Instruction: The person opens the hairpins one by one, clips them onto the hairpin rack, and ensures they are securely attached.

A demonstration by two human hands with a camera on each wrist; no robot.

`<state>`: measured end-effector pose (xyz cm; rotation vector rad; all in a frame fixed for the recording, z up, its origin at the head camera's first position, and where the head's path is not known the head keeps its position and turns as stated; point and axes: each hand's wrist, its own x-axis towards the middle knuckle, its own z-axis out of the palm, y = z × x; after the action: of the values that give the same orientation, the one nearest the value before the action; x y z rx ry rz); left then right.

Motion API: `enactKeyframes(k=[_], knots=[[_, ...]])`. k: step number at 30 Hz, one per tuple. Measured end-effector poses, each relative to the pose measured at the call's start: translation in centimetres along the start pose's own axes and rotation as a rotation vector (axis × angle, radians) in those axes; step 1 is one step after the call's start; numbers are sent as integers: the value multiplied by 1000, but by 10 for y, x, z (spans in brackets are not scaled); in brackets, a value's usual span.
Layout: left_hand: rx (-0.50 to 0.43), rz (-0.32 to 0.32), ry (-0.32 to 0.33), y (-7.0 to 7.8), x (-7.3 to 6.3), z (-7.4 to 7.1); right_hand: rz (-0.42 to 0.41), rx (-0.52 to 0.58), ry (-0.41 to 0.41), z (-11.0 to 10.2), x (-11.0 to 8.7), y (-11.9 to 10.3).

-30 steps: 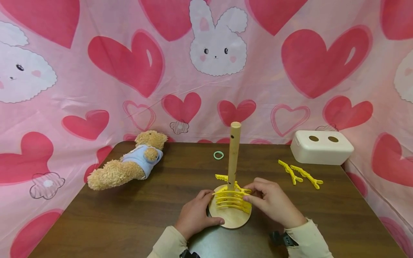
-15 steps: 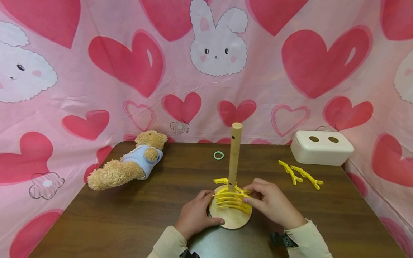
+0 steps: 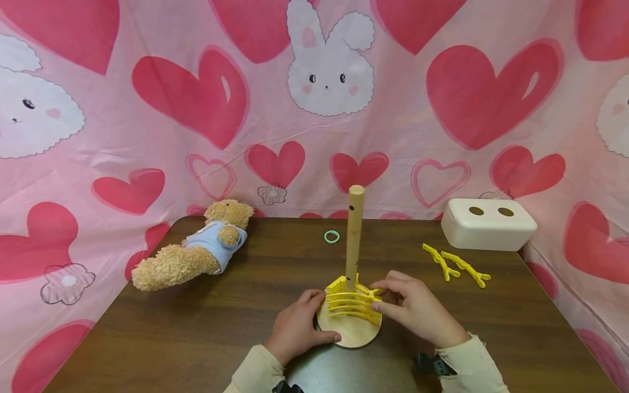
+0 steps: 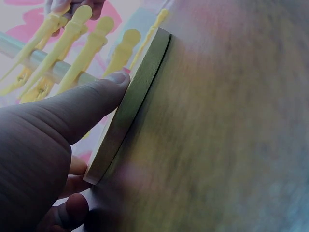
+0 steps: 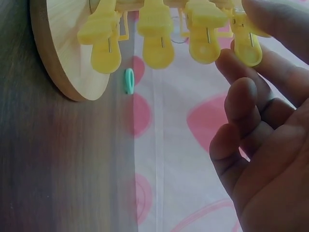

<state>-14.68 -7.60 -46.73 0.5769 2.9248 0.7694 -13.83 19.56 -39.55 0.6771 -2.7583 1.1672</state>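
Note:
A round wooden base (image 3: 350,335) carries an upright wooden post (image 3: 354,240) in the head view. Several yellow alligator hair clips (image 3: 351,307) sit one above another around the post's lower part. My left hand (image 3: 300,327) grips the base's left rim; in the left wrist view its thumb (image 4: 99,99) lies over the edge and its other fingers are partly hidden. With thumb and fingertips, my right hand (image 3: 417,308) pinches the handle end of the topmost hair clip (image 5: 247,46). The far side of the post hides part of the clips.
Two loose yellow hair clips (image 3: 466,268) lie on the table at right, before a white box (image 3: 484,232) with two round holes. A mint-green ring (image 3: 331,237) lies behind the post. A teddy bear (image 3: 208,245) in blue lies at left. A pink curtain (image 3: 314,134) hangs behind.
The topmost clip's rear arm, which stood out to the left behind the post, has swung down and in toward it. Both hands keep nearly the same place and hold.

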Motion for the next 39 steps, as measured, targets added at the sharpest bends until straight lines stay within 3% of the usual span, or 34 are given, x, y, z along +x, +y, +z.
enactKeyframes(k=[10, 19, 26, 30, 39], knots=[[-4, -14, -15, 0, 0, 0, 56, 10, -10, -3, 0, 4], [6, -14, -14, -1, 0, 1, 46, 40, 135, -15, -4, 16], [6, -21, -21, -1, 1, 1, 154, -91, 314, -27, -6, 40], [0, -26, -24, 1, 1, 0, 237, -69, 385, -31, -9, 59], [-2, -34, -29, 1, 0, -1, 431, 16, 399, -35, -17, 102]])
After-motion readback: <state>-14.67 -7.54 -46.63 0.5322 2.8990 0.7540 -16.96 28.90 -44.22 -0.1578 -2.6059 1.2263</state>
